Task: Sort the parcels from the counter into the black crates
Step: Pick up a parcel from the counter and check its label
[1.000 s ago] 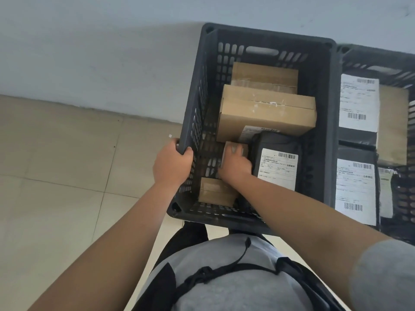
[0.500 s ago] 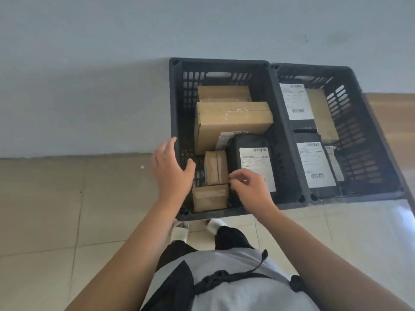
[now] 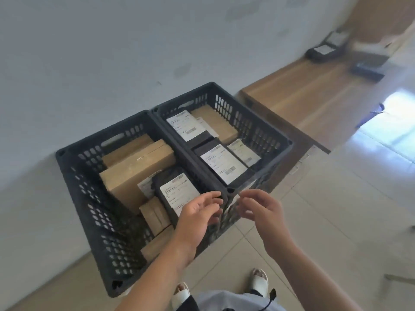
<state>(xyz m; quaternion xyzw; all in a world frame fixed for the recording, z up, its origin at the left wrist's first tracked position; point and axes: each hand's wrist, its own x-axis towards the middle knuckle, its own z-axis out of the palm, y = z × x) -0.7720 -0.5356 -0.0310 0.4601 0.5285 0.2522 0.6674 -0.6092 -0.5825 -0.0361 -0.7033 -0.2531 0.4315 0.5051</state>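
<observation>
Head view: two black crates sit side by side on the floor against the wall.
Left crate [image 3: 89, 212]: brown boxes [image 3: 134, 173] plus a black parcel [image 3: 177, 194] with a white label.
Right crate [image 3: 265, 133]: at 1 o'clock from the left one, holds labelled black parcels [image 3: 222, 163].
Left hand [image 3: 197, 218]: fingers loose, holding nothing, over the left crate's near corner.
Right hand [image 3: 262, 212]: relaxed too, nothing in it, at 3 o'clock from the left hand.
Surface [image 3: 314, 95]: wooden, at 2 o'clock, more parcels [image 3: 323, 50] at its far end, blurry.

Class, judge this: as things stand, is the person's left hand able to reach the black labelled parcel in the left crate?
Probably yes: the left hand hovers open right beside the black labelled parcel, which lies uncovered on top in the left black crate.
</observation>
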